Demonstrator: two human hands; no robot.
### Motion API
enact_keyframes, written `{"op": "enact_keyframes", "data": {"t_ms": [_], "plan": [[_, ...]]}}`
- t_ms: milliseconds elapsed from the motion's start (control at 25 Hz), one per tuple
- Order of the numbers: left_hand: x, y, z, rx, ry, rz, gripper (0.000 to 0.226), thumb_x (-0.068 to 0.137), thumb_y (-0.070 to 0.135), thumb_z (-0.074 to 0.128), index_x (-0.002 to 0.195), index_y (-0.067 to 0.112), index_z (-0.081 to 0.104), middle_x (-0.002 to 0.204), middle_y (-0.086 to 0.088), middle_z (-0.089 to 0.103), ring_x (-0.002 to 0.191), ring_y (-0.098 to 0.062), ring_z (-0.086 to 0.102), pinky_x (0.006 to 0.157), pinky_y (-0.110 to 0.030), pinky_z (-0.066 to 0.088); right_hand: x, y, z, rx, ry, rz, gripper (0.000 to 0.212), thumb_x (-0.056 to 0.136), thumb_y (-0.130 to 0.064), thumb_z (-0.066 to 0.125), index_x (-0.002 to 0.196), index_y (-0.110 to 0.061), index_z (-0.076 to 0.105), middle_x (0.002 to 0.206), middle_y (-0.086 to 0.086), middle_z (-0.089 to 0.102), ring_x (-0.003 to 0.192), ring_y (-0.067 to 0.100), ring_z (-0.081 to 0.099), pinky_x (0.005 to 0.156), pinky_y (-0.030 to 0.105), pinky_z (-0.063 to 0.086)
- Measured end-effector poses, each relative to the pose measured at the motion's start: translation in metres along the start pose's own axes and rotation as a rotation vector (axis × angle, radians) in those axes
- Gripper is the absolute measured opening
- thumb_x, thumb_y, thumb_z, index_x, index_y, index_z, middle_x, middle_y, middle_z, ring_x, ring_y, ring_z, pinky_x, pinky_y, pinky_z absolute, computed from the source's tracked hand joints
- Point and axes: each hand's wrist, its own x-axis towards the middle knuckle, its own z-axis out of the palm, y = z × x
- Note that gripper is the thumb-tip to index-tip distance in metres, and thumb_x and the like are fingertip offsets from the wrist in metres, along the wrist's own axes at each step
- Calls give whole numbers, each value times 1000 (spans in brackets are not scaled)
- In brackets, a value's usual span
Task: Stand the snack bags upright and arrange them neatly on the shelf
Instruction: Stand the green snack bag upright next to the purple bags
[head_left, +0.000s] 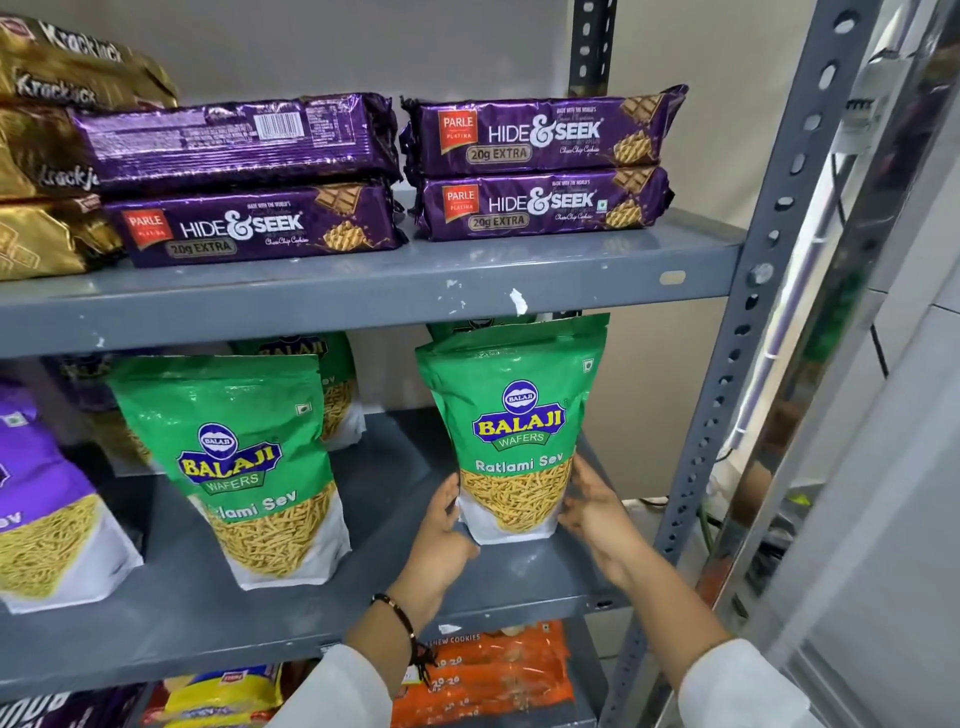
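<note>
A green Balaji Ratlami Sev bag (517, 426) stands upright at the right end of the middle shelf (363, 603). My left hand (441, 525) presses its lower left edge and my right hand (592, 499) its lower right edge. Another green bag top shows just behind it. A second green Ratlami Sev bag (244, 467) stands to the left, leaning slightly, with a third green bag (332, 389) behind it. At the far left stands a purple snack bag (41, 499), partly cut off.
The upper shelf (467, 291) carries purple Hide & Seek biscuit packs (540, 166) and gold Krackjack packs (47, 145). Orange cookie packs (498, 670) lie on the shelf below. A slotted grey upright (748, 332) bounds the right side.
</note>
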Motion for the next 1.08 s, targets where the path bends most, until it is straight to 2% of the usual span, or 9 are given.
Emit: {"op": "enact_keyframes", "data": {"t_ms": [120,240,400,600,720,840,960,1040,1080], "plan": [[-1,0,0,12,0,-1,89,70,-25,44,143,22,23,149,4,33,137,-17,31,93,-37,44,2,-3,0,-20,-3,-1,71,84,15,38,139,-29,35,104,-21,58,108,13,55,100,41,46],[-3,2,1,6,1,7,86,72,-24,42,143,22,23,136,8,37,131,-13,35,85,-29,45,3,-5,1,-22,-15,9,75,81,19,37,139,-29,34,99,-24,56,95,2,54,94,37,49],[-4,3,2,-3,0,26,83,73,-24,40,141,21,26,127,10,38,117,-6,34,98,-35,40,5,0,3,15,8,1,82,74,23,38,139,-27,36,111,-14,59,112,17,53,85,32,49],[-2,6,1,-12,-9,16,82,73,-23,43,141,19,25,129,6,38,117,-9,36,103,-38,39,8,6,5,33,41,-7,83,74,23,39,140,-28,34,118,-10,57,124,22,47,104,45,42],[-3,9,1,-17,-16,14,80,74,-22,44,141,18,26,129,7,37,116,-8,35,105,-42,38,6,6,7,19,52,-3,83,73,23,39,139,-28,35,118,-12,57,120,19,49,103,45,42],[-3,10,0,-25,-25,26,82,74,-20,47,142,18,24,127,8,36,118,-10,36,108,-45,37,10,12,7,21,56,-26,82,71,17,45,138,-29,37,134,-4,53,123,21,49,105,50,41],[-4,8,-4,-37,-7,30,87,73,-21,49,143,20,20,129,9,29,125,-14,34,101,-41,44,8,22,18,193,311,-6,73,72,14,48,134,-23,40,127,-1,53,116,22,51,99,47,45],[-6,0,-15,-23,55,51,78,72,-21,49,136,21,34,132,6,32,121,-16,40,84,-29,49,-5,24,37,395,587,-10,46,77,16,42,107,-17,54,99,7,57,91,21,53,75,32,46],[-7,-1,-26,-40,83,75,68,71,-21,49,126,19,46,130,0,41,113,-19,47,77,-24,49,-12,21,53,447,613,-33,40,77,17,40,92,-16,56,84,8,56,78,20,51,65,27,41]]}}
